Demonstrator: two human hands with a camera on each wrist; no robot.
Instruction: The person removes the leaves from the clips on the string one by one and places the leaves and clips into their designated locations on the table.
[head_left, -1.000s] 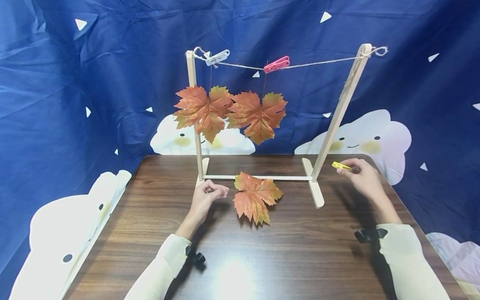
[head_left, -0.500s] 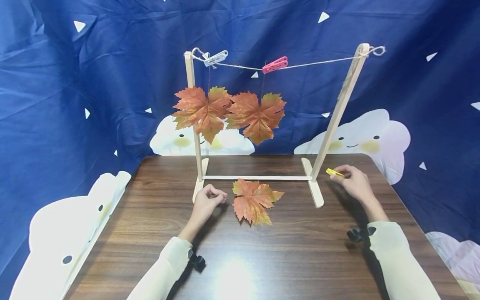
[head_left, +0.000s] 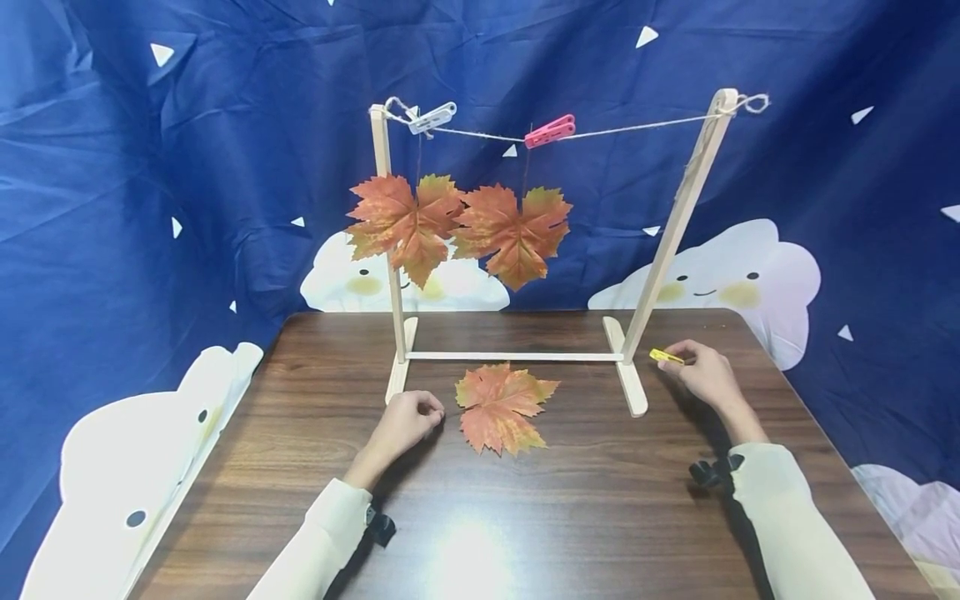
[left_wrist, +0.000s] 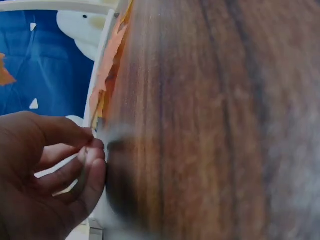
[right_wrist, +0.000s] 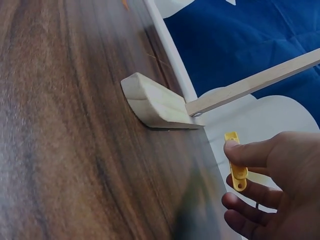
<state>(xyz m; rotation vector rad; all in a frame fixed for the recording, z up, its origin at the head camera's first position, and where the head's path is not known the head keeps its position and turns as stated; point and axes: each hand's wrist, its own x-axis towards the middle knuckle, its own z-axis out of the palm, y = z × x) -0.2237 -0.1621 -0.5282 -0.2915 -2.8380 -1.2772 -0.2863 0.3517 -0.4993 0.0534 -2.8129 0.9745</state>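
My left hand pinches the thin stem of an artificial maple leaf between thumb and fingertips. This orange leaf is low over the table, in front of the stand's crossbar; in the left wrist view the leaf appears nearly edge-on beyond the fingers. On the other side, my right hand holds a yellow clothespin between thumb and fingers, right of the stand's right foot. The right wrist view shows the thumb lying across the clothespin. Two similar leaves hang from the string, one left, one right.
A wooden stand holds a string between its posts. On it sit a white clothespin and a pink clothespin. The stand's crossbar runs low across the brown table. A blue curtain hangs behind.
My left hand has come slightly nearer and lower, and the leaf has moved with it, tilting flatter. My right hand has shifted left and a little down with the yellow clothespin.
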